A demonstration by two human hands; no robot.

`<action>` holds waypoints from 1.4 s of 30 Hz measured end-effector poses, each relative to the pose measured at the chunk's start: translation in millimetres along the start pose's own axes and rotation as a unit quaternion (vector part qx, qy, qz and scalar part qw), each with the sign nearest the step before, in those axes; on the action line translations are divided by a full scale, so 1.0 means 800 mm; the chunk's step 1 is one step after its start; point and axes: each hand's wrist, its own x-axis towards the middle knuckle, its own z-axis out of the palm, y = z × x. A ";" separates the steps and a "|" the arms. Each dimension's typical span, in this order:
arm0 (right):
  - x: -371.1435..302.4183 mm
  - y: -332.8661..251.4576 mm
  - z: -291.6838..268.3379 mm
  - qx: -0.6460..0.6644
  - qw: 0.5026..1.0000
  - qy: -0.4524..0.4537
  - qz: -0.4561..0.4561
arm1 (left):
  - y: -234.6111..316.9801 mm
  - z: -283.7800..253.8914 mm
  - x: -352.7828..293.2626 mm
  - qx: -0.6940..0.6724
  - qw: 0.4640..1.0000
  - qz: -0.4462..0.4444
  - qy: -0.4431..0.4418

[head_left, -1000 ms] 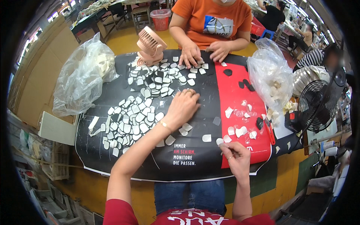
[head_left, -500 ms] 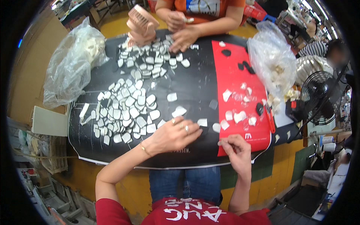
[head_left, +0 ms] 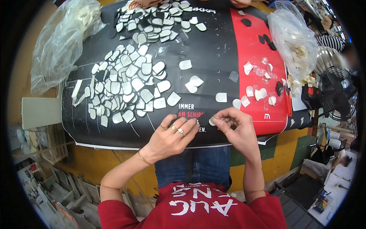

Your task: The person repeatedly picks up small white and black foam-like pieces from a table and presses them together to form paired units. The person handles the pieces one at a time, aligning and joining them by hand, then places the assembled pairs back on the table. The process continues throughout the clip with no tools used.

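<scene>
My right hand (head_left: 241, 128) is closed, its thumb and forefinger pinching a small white rounded pad (head_left: 212, 121) just above the mat. To its left, my left hand (head_left: 171, 134) rests low over the mat with bent fingers held together. Its thumb is hidden, so whatever it may hold cannot be made out. Beyond my left hand lies a large heap of white, round-ended pads (head_left: 127, 87). A square-ended pad (head_left: 221, 97) and two overlapping pads (head_left: 193, 84) lie apart from that heap. The black mat (head_left: 206, 49) under them has a red section (head_left: 263, 124) at the right.
Another person's hand (head_left: 144, 4) reaches the farther pad heap (head_left: 156, 23). Clear plastic bags stand at the far left (head_left: 57, 49) and far right (head_left: 293, 42). Clear scraps, white pieces and a red-handled tool (head_left: 288, 104) lie rightward. A black fan (head_left: 337, 87) stands beyond.
My view has shifted closer to the mat. My right hand has come leftward toward my left hand and now shows a pad in its pinch. The pink object at the far side has left view.
</scene>
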 end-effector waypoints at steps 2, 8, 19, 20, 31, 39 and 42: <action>0.001 -0.003 0.008 0.010 1.000 -0.006 0.024 | 0.002 0.005 -0.006 -0.002 1.000 -0.014 0.011; 0.001 -0.001 0.034 -0.013 0.998 0.053 0.013 | 0.005 0.016 -0.010 -0.008 0.999 -0.027 0.042; 0.004 -0.006 0.044 -0.066 0.995 0.075 -0.020 | 0.004 0.017 -0.012 -0.005 1.000 -0.019 0.021; 0.004 -0.007 0.043 -0.078 0.994 0.075 -0.025 | 0.004 0.017 -0.012 -0.006 1.000 -0.018 0.021; 0.010 -0.008 0.042 -0.114 0.991 0.064 -0.035 | 0.006 0.019 -0.012 -0.016 0.999 -0.026 0.019; 0.010 -0.007 0.045 -0.126 0.989 0.074 -0.038 | 0.006 0.018 -0.013 -0.011 0.999 -0.025 0.016; 0.009 -0.006 0.046 -0.134 0.987 0.075 -0.046 | 0.008 0.018 -0.012 -0.017 0.999 -0.035 0.018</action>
